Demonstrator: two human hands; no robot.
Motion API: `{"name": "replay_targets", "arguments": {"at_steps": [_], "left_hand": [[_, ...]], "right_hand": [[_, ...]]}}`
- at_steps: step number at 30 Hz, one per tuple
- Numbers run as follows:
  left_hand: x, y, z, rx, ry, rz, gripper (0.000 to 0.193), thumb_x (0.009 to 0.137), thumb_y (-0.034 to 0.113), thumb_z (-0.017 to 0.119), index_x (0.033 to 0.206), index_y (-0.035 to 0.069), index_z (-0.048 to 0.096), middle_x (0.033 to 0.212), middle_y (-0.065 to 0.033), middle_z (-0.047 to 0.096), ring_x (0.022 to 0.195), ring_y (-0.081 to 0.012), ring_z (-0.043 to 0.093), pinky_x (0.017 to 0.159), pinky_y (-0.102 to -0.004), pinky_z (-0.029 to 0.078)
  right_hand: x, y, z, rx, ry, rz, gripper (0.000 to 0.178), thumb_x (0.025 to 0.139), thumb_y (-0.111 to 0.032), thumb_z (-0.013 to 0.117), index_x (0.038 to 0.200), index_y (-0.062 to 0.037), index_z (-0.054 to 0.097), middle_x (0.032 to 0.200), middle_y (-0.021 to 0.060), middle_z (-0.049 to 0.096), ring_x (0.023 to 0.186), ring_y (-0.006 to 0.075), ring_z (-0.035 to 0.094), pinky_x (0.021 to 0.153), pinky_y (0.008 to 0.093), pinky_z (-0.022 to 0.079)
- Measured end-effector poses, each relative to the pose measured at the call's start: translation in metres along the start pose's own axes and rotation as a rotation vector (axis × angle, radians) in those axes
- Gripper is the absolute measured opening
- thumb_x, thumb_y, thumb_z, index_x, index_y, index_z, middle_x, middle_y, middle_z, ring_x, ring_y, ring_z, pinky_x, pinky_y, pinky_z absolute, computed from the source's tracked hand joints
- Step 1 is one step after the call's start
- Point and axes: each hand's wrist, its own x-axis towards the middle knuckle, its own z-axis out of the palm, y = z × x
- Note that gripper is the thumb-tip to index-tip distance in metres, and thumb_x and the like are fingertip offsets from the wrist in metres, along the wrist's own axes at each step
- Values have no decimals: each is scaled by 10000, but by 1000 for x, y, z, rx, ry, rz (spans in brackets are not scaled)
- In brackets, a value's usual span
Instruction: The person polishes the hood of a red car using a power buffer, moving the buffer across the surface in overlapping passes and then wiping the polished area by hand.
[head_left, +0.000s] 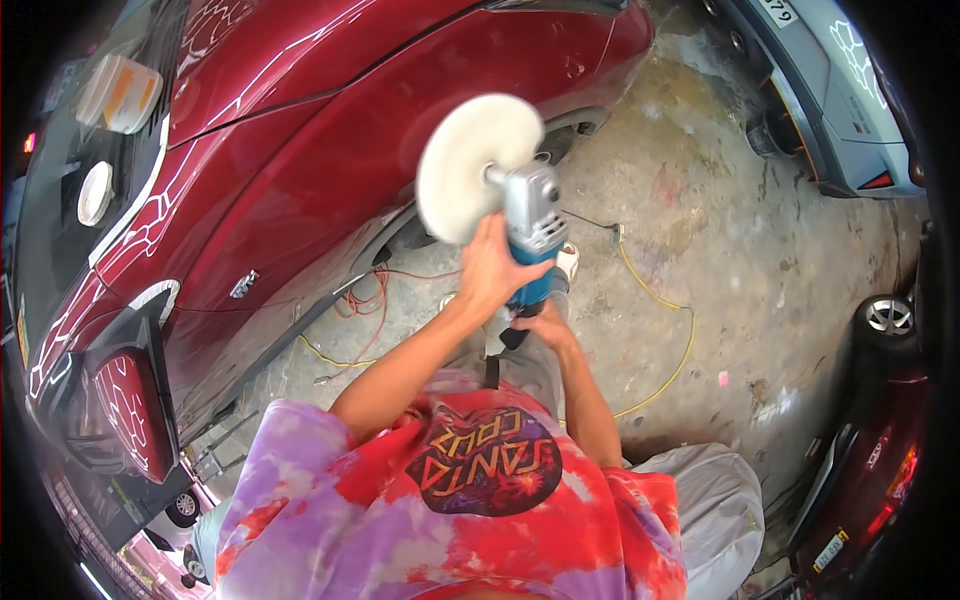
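Observation:
In front of my body I hold a blue and silver car polisher [535, 205]. Its round white buffing pad [470, 170] is tilted up and slightly blurred, beside the fender of a glossy dark red car [330, 190]. My left hand [488, 265] is wrapped round the front of the tool's body, just under the pad. Lower down, my right hand [545, 325] grips the rear end. From this view I cannot tell whether the pad touches the paint.
On the car's windshield sit a white tub with an orange label [130, 95] and a round white lid [95, 193]. Orange cord [370, 300] and yellow cord [690, 340] lie on the concrete floor. A light grey vehicle [840, 100] and another dark red car [870, 470] stand at right.

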Motion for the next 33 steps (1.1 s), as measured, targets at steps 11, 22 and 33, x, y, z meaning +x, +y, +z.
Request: {"name": "replay_targets", "arguments": {"at_steps": [11,22,33], "left_hand": [[-133,-107,-95,-288,173,-176,783,610,166,926,1224,-57,494,1131,-145,589,1064,-243,641,917,-374,560],[-1,-1,-16,-145,112,29,747,602,306,918,1147,-58,559,1064,-173,635,945,-260,667,807,-375,580],[-32,-18,-48,-233,115,-154,815,590,284,924,1218,-43,520,1074,-169,639,954,-258,672,829,-371,561]], "right_hand": [[5,61,129,-354,-108,-219,869,576,1,768,1368,-39,411,1249,116,582,1181,239,562,1013,352,430],[-9,-41,0,-160,69,-82,796,571,25,736,1321,-45,480,1147,57,629,1030,186,617,911,323,490],[0,-25,27,-166,1,-122,843,605,-33,779,1366,-42,417,1164,81,622,1068,196,600,917,331,481]]}}
